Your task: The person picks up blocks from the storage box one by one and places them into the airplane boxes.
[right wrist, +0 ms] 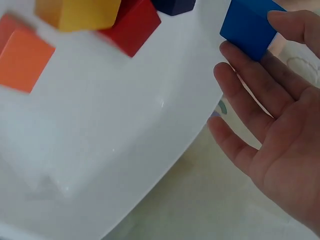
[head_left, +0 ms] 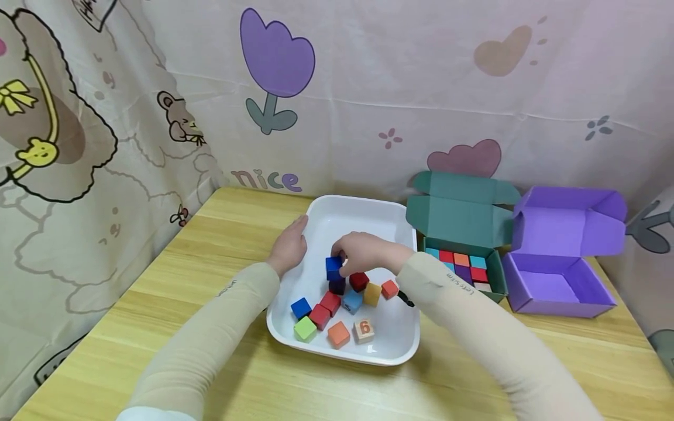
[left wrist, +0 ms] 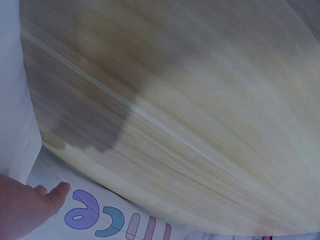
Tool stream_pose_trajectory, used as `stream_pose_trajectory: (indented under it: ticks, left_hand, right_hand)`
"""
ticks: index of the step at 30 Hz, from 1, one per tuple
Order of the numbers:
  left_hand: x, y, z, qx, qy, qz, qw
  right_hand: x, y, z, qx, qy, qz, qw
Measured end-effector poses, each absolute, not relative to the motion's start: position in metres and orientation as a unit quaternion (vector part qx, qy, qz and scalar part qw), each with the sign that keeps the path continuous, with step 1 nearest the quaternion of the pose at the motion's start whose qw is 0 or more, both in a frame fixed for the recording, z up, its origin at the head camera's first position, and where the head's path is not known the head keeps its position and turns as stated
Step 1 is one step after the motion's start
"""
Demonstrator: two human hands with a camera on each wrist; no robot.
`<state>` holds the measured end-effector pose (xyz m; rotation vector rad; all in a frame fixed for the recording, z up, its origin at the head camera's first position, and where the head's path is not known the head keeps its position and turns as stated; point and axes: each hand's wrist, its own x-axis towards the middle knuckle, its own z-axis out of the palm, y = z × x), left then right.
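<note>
My right hand (head_left: 363,252) pinches a blue cube (head_left: 333,268) between thumb and fingertips over the white tray (head_left: 363,209). In the right wrist view the blue cube (right wrist: 250,27) sits at the fingertips, other fingers spread. A dark purple cube (head_left: 337,286) lies right beneath it in the head view; whether they touch, I cannot tell. Beside it are a dark red cube (head_left: 359,281), a yellow cube (head_left: 372,294) and a light blue cube (head_left: 352,301). My left hand (head_left: 289,247) holds the tray's left rim, thumb on the inner side. Only part of the left hand (left wrist: 30,207) shows in its wrist view.
Nearer in the tray lie red cubes (head_left: 320,316), another blue cube (head_left: 301,308), a green cube (head_left: 305,330), orange cubes (head_left: 339,334) and a wooden cube (head_left: 364,331) marked 6. Right of it stand an open green box (head_left: 458,219) with several cubes and an open purple box (head_left: 560,298).
</note>
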<state>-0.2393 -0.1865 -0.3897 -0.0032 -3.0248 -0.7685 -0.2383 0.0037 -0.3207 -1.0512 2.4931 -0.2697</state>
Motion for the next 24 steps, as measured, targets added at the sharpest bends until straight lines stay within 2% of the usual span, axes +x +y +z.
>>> stream_pose_trajectory:
  ticks: [8, 24]
  left_hand:
    - [-0.238, -0.187, -0.390, -0.008, -0.969, -0.245, 0.016]
    - [-0.239, -0.188, -0.390, -0.011, -0.970, -0.244, 0.014]
  right_hand:
    - [-0.242, 0.032, -0.313, -0.374, 0.895, -0.119, 0.211]
    - [-0.247, 0.098, -0.290, -0.378, 0.898, -0.143, 0.175]
